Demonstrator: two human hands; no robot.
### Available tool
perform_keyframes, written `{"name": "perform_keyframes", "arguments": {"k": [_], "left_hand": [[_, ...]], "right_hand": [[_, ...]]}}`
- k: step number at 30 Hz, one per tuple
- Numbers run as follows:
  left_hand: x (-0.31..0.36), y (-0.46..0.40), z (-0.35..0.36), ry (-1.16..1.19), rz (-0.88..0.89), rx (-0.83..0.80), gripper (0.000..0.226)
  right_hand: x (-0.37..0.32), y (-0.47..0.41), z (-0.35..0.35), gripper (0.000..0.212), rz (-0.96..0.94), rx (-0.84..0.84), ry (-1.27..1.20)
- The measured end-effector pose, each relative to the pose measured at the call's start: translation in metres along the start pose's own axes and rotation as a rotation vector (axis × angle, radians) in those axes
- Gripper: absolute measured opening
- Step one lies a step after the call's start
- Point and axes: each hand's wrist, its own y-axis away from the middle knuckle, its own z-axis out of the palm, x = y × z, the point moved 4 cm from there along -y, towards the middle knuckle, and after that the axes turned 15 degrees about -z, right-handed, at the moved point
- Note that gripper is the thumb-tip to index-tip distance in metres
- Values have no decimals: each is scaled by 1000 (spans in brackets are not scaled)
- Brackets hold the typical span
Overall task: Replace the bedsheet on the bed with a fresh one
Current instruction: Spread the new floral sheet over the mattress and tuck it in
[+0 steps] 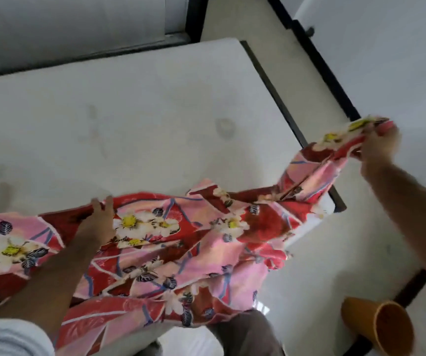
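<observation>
Our left hand [101, 222] grips the far edge of the sheet [170, 253], fingers curled over the fold, near the front of the bare mattress [129, 119]. The one floral sheet lies bunched along the near side of the bed, most of the mattress uncovered. Out to the right, past the corner, our right hand [378, 147] pinches a raised corner of the same sheet; it is too blurred to tell the fingers apart. We judge the old cover is off and the spreading has only begun: unfolding, pulling across and tucking remain. We count one sheet, one mattress, two hands, and one orange cup [376, 327] on its side on the floor.
</observation>
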Motion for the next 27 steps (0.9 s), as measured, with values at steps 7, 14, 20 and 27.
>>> {"name": "perform_keyframes", "arguments": {"k": [7,14,20,27], "left_hand": [[95,5,-28,42,33,214,62],[200,5,-5,195,50,6,60],[188,25,-13,109,-47,169,11],[193,43,-46,346,-122,419,21]], "right_hand": [[125,-17,81,60,-194,-1074,980],[140,102,193,91,-752,-1692,478],[116,156,184,36,-1301,-1515,163],[157,198,91,32,-2010,-2195,328]]}}
